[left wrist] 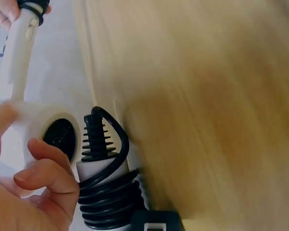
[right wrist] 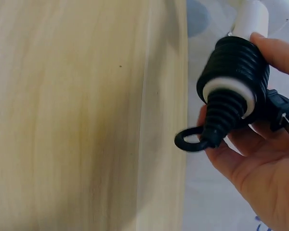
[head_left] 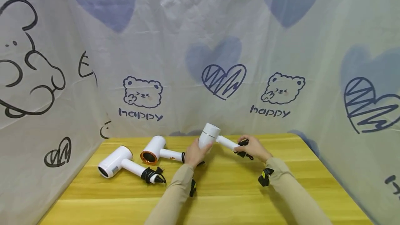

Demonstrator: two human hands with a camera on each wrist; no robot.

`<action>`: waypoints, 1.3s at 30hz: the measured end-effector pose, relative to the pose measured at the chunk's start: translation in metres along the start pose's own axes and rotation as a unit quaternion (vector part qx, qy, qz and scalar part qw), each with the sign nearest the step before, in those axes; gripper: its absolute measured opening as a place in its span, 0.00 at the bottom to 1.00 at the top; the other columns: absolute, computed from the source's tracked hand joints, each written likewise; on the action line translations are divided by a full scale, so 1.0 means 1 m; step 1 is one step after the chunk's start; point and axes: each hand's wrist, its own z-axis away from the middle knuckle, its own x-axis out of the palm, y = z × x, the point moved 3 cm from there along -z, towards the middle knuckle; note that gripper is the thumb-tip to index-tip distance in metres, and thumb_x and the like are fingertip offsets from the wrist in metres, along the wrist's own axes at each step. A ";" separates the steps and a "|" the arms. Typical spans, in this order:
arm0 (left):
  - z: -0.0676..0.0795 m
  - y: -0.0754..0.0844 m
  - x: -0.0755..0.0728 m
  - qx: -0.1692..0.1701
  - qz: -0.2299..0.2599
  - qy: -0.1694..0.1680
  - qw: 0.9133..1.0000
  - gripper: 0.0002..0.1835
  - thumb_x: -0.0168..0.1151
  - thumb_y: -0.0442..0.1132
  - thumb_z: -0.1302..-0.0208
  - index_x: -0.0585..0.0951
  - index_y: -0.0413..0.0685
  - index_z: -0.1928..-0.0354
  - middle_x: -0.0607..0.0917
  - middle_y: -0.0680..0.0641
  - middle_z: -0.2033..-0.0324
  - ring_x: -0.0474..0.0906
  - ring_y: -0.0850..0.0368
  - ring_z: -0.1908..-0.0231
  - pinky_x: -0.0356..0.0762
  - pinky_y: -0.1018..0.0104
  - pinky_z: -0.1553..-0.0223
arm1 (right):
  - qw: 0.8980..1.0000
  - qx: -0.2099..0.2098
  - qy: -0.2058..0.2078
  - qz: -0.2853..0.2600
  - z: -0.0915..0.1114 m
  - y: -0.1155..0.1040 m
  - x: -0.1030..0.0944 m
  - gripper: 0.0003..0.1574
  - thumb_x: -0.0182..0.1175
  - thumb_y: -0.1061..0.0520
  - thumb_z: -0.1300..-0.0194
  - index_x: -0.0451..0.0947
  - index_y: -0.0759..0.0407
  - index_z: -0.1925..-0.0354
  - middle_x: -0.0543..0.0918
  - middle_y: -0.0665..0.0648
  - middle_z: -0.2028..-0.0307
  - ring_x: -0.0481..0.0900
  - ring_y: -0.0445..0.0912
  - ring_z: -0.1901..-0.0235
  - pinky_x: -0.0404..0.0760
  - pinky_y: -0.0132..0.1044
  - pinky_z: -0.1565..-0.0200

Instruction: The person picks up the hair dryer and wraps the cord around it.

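Observation:
A white hair dryer (head_left: 208,135) is held up over the far part of the table between both hands. My left hand (head_left: 194,153) grips its barrel from the near left side; in the left wrist view the curled fingers (left wrist: 53,178) are beside the dark round end of the barrel. On the other side, my right hand (head_left: 253,148) holds the handle near its end, where a black cord (right wrist: 233,62) is coiled. The right thumb presses the white handle, while the other fingers pass under the coil. A two-pin plug (right wrist: 284,115) sticks out beside them.
Two more white hair dryers lie on the wooden table (head_left: 218,204) at the left, one (head_left: 117,160) nearer and one (head_left: 155,146) with a copper-coloured ring. Black cords wrap their handles. The second one's handle end is close to my left hand. Printed cloth (head_left: 187,27) hangs behind and at both sides.

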 end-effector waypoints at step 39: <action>0.014 -0.005 -0.008 0.009 0.033 -0.136 0.990 0.34 0.64 0.50 0.35 0.67 0.36 0.35 0.82 0.36 0.55 0.79 0.49 0.64 0.78 0.59 0.66 | 0.995 0.094 -0.013 0.003 0.000 0.019 0.025 0.44 0.59 0.42 0.32 0.60 0.68 0.31 0.66 0.74 0.34 0.66 0.68 0.36 0.71 0.61 0.39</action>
